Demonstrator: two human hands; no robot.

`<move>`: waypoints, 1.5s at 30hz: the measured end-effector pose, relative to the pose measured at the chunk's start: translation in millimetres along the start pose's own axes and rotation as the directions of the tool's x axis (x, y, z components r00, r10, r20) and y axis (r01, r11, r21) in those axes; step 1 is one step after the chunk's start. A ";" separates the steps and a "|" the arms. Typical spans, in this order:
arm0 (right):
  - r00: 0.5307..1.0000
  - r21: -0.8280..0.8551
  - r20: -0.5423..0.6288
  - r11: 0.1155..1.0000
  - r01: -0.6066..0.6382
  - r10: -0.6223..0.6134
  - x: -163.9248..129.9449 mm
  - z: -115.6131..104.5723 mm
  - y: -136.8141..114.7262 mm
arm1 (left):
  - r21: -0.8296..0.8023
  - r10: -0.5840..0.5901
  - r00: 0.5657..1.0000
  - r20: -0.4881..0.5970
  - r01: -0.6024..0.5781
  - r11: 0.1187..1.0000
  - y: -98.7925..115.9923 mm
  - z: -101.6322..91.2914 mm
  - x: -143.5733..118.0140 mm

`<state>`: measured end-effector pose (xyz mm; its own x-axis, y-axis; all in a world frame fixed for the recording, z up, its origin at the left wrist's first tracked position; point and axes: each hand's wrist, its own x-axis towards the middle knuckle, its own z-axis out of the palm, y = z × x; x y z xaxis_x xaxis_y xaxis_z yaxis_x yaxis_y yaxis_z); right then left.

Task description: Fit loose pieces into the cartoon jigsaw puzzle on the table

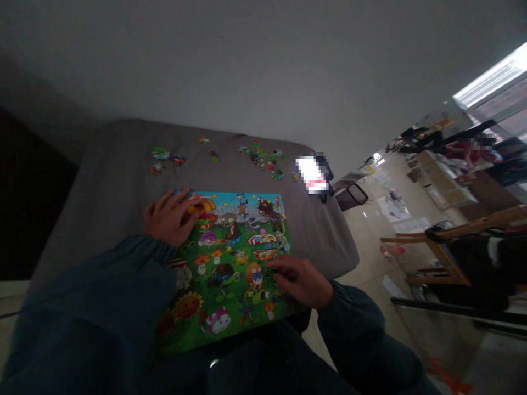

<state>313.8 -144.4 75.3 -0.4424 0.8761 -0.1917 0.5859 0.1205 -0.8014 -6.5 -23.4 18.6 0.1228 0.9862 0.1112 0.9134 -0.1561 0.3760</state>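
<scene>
A colourful jigsaw puzzle [224, 263] of cartoon plants and zombies lies before me, its near edge by my lap. My left hand [171, 216] rests on its upper left corner, fingers spread and thumb apart. On the right side of the picture is my right hand [300, 281], palm down, index finger reaching onto the surface and thumb a little apart below it. No piece shows between those fingertips; the other fingers are partly hidden. Loose puzzle pieces [263, 159] lie in a cluster beyond the board, and more pieces [160, 153] sit farther left.
Grey cloth [321, 230] covers the surface under the puzzle, which meets a pale wall [230, 66]. A lit phone [312, 174] lies at the back right beside a dark item. Right of the surface are a tiled floor, a wooden chair [440, 252] and cluttered furniture.
</scene>
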 end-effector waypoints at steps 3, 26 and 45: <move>0.998 0.018 -0.002 0.997 -0.068 0.068 -1.1 5.4 3.1 | 0.013 0.002 1.000 0.000 -0.002 1.000 1.0 -0.9 -0.5; 0.997 -0.142 -0.081 0.990 -0.014 0.003 4.9 16.8 2.5 | 0.006 0.050 0.999 0.009 -0.050 0.999 -0.2 -3.2 -0.5; 0.994 -0.234 -0.106 0.971 -0.042 0.018 -7.6 19.3 1.3 | -0.021 0.051 0.999 -0.003 -0.051 0.998 3.2 -6.5 -1.8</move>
<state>304.8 -159.9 64.9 -0.3572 0.9228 -0.1446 0.7465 0.1890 -0.6380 -6.4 -26.0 25.6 0.1678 0.9768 0.1332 0.8974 -0.2073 0.3894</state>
